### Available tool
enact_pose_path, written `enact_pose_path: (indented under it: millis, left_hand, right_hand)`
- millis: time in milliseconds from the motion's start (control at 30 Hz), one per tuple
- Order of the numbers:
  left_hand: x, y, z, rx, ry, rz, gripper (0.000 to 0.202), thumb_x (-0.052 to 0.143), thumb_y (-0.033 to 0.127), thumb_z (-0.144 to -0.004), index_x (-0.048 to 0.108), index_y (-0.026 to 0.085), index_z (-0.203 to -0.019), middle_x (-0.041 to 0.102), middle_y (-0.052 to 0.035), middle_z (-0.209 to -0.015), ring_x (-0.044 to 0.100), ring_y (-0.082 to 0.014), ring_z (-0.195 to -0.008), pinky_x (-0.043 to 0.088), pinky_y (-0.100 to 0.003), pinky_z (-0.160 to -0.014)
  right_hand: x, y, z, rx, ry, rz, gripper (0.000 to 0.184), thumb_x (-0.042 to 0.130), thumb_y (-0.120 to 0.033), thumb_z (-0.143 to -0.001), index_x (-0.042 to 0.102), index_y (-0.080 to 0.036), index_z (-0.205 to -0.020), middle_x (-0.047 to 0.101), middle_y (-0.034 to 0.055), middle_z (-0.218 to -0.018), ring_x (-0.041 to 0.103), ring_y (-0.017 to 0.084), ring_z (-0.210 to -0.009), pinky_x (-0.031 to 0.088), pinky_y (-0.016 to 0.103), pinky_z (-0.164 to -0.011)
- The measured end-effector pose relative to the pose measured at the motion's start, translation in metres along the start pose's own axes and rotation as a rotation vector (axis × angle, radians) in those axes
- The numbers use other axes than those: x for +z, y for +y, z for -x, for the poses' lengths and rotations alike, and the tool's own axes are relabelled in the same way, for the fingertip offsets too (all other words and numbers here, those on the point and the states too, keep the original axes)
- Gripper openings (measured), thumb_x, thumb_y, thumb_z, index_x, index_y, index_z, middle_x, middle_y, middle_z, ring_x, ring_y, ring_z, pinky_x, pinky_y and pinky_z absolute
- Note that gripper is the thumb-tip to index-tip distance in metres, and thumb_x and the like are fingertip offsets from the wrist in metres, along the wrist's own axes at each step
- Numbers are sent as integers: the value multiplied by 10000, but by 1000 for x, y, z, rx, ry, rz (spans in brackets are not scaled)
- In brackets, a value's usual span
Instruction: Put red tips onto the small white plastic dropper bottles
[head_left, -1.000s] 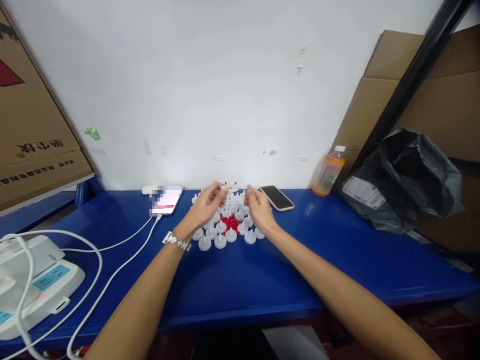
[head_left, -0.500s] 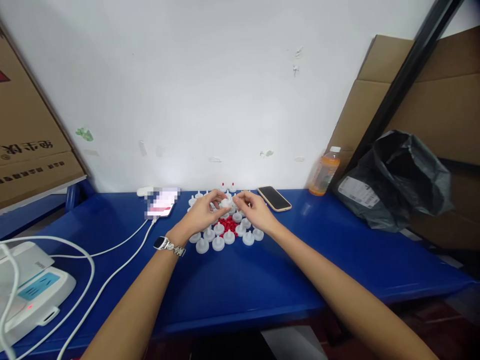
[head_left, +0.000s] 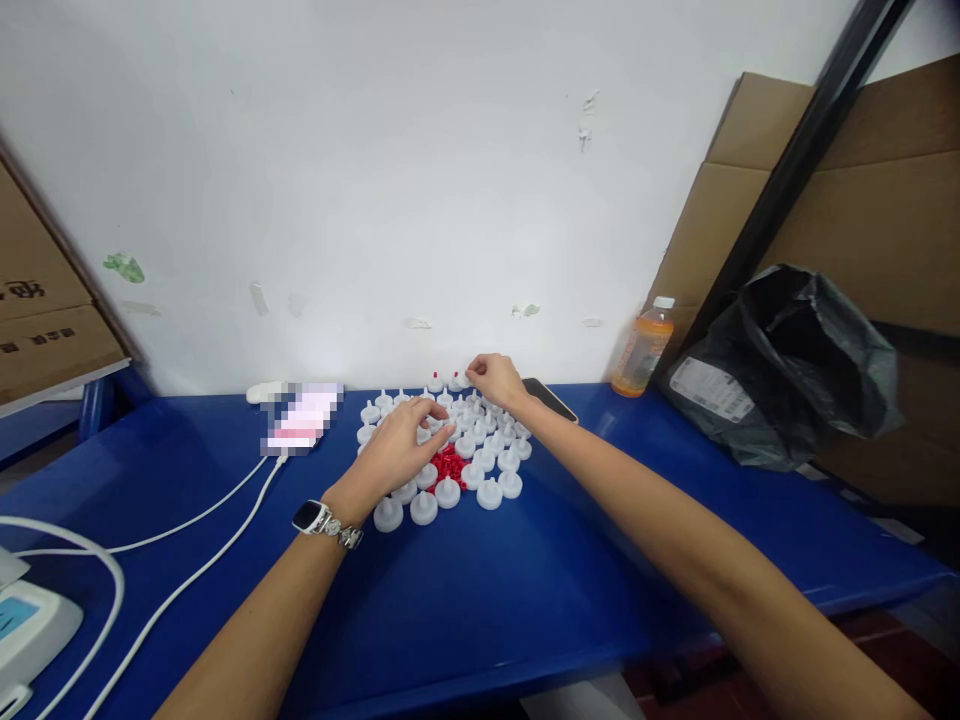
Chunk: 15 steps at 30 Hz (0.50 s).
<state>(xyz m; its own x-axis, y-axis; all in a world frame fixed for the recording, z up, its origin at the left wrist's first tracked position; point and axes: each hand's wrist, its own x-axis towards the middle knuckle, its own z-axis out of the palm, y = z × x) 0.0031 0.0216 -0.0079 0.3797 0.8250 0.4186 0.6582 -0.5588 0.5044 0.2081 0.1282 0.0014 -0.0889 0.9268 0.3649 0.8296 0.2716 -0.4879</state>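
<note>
Left hand (head_left: 405,448): grip curled over white caps (head_left: 480,470); hold unclear.
Right hand (head_left: 496,378): grip pinched closed, contents unclear.
Risk: a dragging wrist could topple neighbouring caps.

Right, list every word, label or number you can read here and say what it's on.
No text reads clearly enough to quote.
Cardboard box: dark printed characters, cut off by the picture's edge, too small to read.
White label on the black bag: print too small.
Bottle: label blurred.
Phone: screen blurred.
</note>
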Motion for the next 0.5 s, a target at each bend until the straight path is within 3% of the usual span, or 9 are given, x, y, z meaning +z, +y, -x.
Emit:
enact_pose_path:
  millis: [100, 200, 267, 400, 500]
  left_hand:
    - [1, 1, 0, 5, -6, -6, 319, 507, 504, -919, 639, 221, -984, 648, -72, -1017, 608, -243, -911, 478, -355, -710]
    - [1, 1, -1, 14, 2, -1, 300, 515, 488, -918, 646, 222, -965, 643, -69, -1008, 608, -241, -901, 471, -353, -714]
    - [1, 1, -1, 18, 5, -6, 286, 521, 475, -918, 649, 222, -956, 643, -66, -1005, 607, -241, -902, 467, -361, -741]
    - [1, 1, -2, 12, 4, -14, 292, 514, 477, -924, 649, 220, -951, 636, -64, -984, 599, -245, -897, 455, -366, -749]
    - [2, 1, -3, -6, 3, -19, 295, 507, 478, -927, 648, 221, -955, 628, -64, -984, 596, -248, -892, 447, -364, -731]
  right_hand:
    - [6, -6, -6, -62, -97, 146, 185, 573, -255, -847, 740, -196, -899, 759, 75, -927, 676, 210, -879, 454, 294, -779]
    - [6, -8, -9, -97, -161, 185, 122, 630, -250, -794, 739, -197, -790, 758, 73, -862, 673, 237, -908, 429, 338, -877]
    - [4, -7, -12, -95, -174, 206, 145, 627, -285, -800, 743, -197, -811, 759, 82, -891, 670, 256, -938, 418, 367, -912]
    - [8, -4, -25, 2, -129, 243, 288, 604, -405, -828, 743, -177, -934, 748, 131, -992, 670, 285, -982, 449, 375, -886]
    - [20, -8, -35, 81, -105, 241, 307, 644, -388, -797, 736, -139, -951, 731, 172, -1046, 669, 303, -1012, 466, 372, -880]
